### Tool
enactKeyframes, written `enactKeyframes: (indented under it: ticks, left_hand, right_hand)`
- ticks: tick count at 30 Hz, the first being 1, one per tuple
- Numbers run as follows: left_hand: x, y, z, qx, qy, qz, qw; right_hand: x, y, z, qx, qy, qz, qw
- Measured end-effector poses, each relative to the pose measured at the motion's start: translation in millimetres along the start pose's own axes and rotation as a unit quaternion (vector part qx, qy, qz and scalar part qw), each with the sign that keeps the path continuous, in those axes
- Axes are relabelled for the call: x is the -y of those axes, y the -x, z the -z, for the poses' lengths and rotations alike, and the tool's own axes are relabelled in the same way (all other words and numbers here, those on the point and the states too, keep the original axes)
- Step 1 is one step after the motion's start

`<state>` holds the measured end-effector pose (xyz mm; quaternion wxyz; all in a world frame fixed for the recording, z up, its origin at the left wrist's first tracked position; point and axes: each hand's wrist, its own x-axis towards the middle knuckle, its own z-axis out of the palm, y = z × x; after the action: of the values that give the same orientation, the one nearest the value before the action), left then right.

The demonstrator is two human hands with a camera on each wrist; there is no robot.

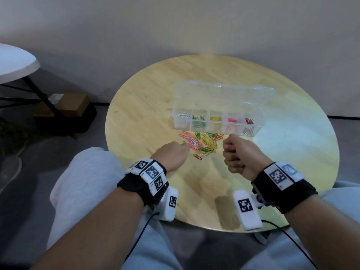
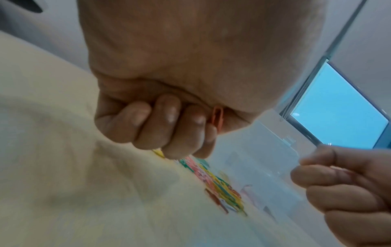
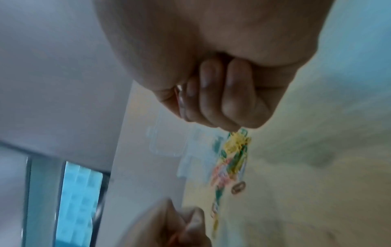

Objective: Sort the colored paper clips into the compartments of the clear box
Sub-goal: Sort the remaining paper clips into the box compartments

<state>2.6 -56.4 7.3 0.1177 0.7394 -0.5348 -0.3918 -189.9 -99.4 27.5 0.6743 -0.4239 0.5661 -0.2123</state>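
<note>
The clear box [image 1: 218, 121] stands open on the round wooden table [image 1: 148, 106], its lid tipped back. Its compartments hold white, green, yellow, pink and red clips. A loose pile of mixed paper clips [image 1: 202, 142] lies just in front of the box. My left hand [image 1: 173, 155] is at the pile's left edge, fingers curled, holding an orange clip [image 2: 217, 117] against the palm. A green clip [image 1: 183, 143] lies at its fingertips. My right hand [image 1: 240, 152] hovers as a fist to the right of the pile, with a pale clip [image 3: 180, 97] tucked between its fingers.
The table's near edge is close to my knees. A second, white table [image 1: 15, 65] stands to the far left with cardboard boxes [image 1: 68, 104] on the floor under it. A wall runs behind the table.
</note>
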Motion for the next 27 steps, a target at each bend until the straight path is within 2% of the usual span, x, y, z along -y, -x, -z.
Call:
enactKeyframes:
  ticks: [4, 8, 15, 19, 23, 27]
  left_hand:
    - [-5.8, 2.2, -6.5, 0.006, 0.114, -0.046, 0.992]
    - [-27.5, 1.4, -6.1, 0.051, 0.206, -0.065, 0.975]
    - [-94.4, -21.3, 13.4, 0.039, 0.203, -0.039, 0.978]
    - [-121.4, -36.7, 19.3, 0.032, 0.255, -0.005, 0.966]
    - [-134.8, -43.4, 19.0, 0.036, 0.347, 0.020, 0.937]
    - [-140.7, -57.4, 12.7, 0.051, 0.470, 0.027, 0.881]
  right_hand:
    - [11.4, 5.5, 26.9, 0.027, -0.116, 0.015, 0.993]
    - [27.2, 1.8, 40.6, -0.022, -0.118, 0.026, 0.992]
    - [86.8, -16.5, 44.7, -0.088, -0.140, 0.052, 0.985]
    - [102.0, -35.6, 40.8, -0.112, -0.088, 0.045, 0.989]
    - [96.1, -42.7, 38.5, -0.109, -0.075, 0.039, 0.990]
    - [78.9, -34.6, 43.6, -0.092, -0.153, 0.063, 0.982]
